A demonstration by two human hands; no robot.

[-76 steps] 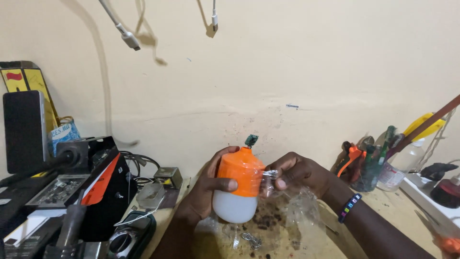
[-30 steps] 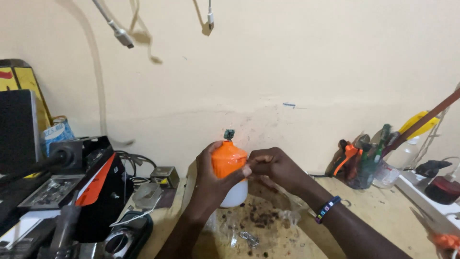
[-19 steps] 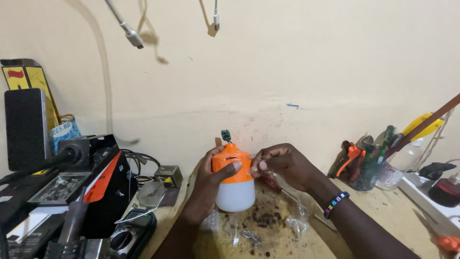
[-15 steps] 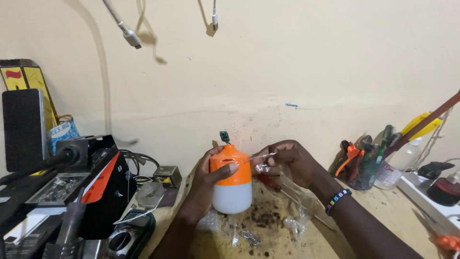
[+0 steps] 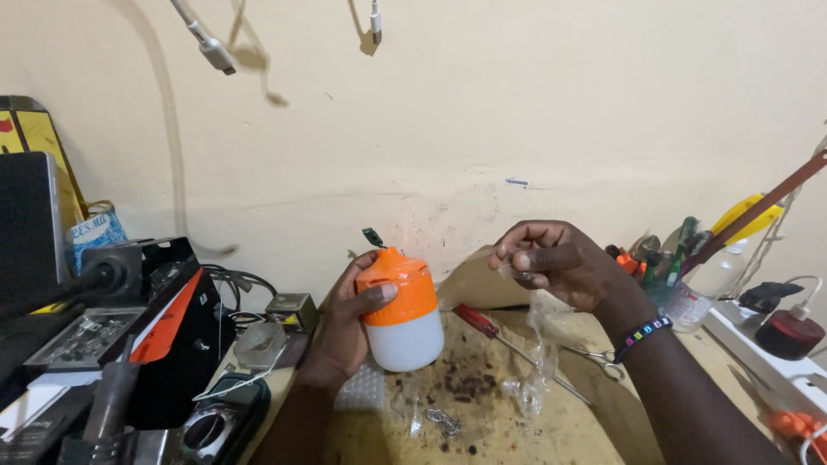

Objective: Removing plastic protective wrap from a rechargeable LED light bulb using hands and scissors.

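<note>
Our left hand gripped the orange-and-white bulb; our right hand, just right, pinched a clear plastic wrapper.

A: Left hand?

B: Raised above the bench, left of centre. Forearm comes up from the near edge, wrist bent a little. Fingers curled to the far side, thumb laid across the near side, a closed wrap-around grasp. Back of the hand faces left.

A: Right hand?

B: Held higher and well apart to the right. Forearm runs in from the near right corner, a beaded band at the wrist. Fingers bent inward, thumb meeting the fingertips in a small pinch. Knuckles turned to the far wall.
</note>
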